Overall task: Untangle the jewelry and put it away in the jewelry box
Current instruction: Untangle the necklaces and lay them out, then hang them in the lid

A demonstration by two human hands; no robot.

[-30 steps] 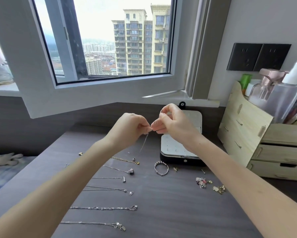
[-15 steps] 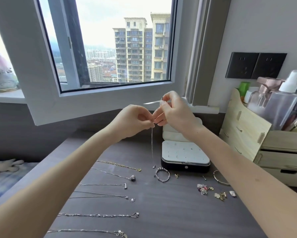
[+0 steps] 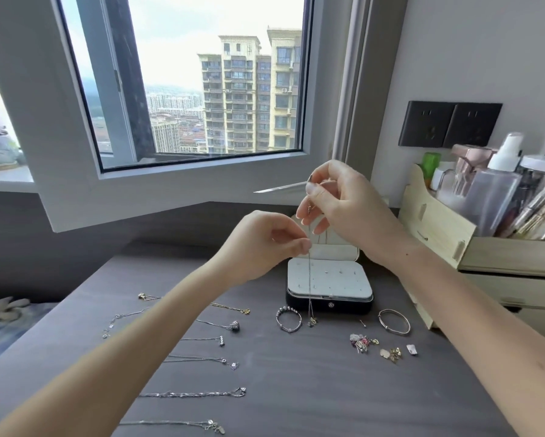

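Note:
A thin silver chain [image 3: 310, 279] hangs straight down in front of the open jewelry box [image 3: 329, 287], its small pendant near the desk. My left hand [image 3: 265, 244] pinches the chain partway down. My right hand [image 3: 337, 203], higher up, pinches its upper end between thumb and forefinger. The box is black with a white padded insert holding a few small studs. Several necklaces [image 3: 198, 394] lie stretched out in rows on the dark desk at the left.
A beaded bracelet [image 3: 288, 320] and a bangle [image 3: 394, 321] lie in front of the box, with earrings [image 3: 362, 342] and small charms [image 3: 392, 354] beside them. A wooden organizer [image 3: 447, 238] with bottles stands at the right. An open window sash [image 3: 170, 190] juts over the desk's back.
My right hand has risen and my left hand has dropped, so the chain hangs longer, now stretched vertically down to the desk. The view has tilted upward a little.

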